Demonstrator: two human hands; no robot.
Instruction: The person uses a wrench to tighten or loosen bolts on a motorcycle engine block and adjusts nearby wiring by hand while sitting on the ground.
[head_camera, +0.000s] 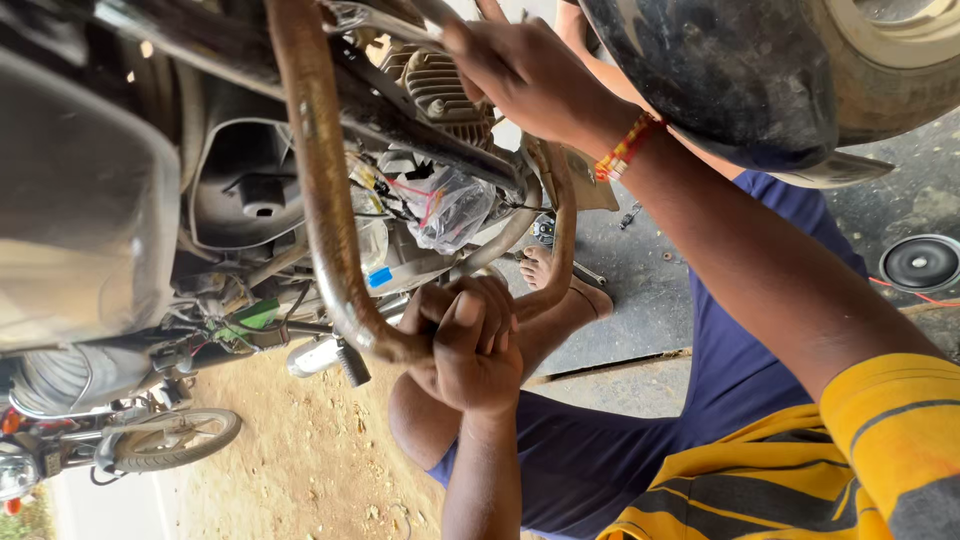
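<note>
Nearest the camera, at the lower right of the frame, a yellow sleeve (890, 440) with dark stripes covered the upper arm, and dark blue trousers (740, 370) lay beneath it. From the bottom centre a forearm rose to the left hand (468, 345), whose grip was closed tight in a fist around the lower bend of a rusty metal bar (320, 190). That bar ran from the top of the frame, left of centre, down to the fist at the middle.

From the right, the other arm, wearing a red and yellow thread bracelet (625, 148), reached to the top centre. There the right hand (525, 75) had its fingers curled over a thin metal part beside the ribbed engine cover (440, 90); what exactly its grip held I could not tell.

Behind the bar sat a crumpled clear plastic bag (450, 205) over wires, and a bare foot (540, 265) rested on the ground. A dark mudguard (730, 80) filled the upper right. Farthest off, at lower left, stood another motorcycle's wheel (175, 438) on sandy ground.
</note>
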